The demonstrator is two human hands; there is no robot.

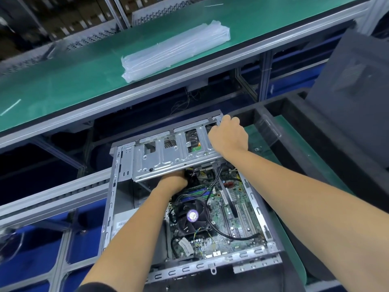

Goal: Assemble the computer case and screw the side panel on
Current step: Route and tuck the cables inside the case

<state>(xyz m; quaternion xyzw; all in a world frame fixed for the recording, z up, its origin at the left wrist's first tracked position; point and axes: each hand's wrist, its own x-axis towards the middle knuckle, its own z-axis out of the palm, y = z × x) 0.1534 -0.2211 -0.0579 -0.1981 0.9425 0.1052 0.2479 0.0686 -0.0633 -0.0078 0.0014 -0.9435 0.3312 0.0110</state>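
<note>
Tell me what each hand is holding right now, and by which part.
The right hand has its grip on the far right corner of the metal drive cage. The left hand reaches under the cage's near edge; its fingers are hidden, so its hold cannot be told.

In the middle of the frame the drive cage [168, 153] is bare silver-grey metal with stamped ribs and cut-outs, and the computer case [109, 207] round it has the same dull grey frame, its lower edge punched with a row of small slots. Inside, the motherboard [237, 211] is green with pale yellowish slots, black cables, a black fan [192, 217] bearing a round purple label, and a red spot near its upper right. Across the top runs a green bench mat [63, 81] carrying a stack of clear, whitish plastic bags [174, 51], with deep blue panels [23, 268] at lower left.
</note>
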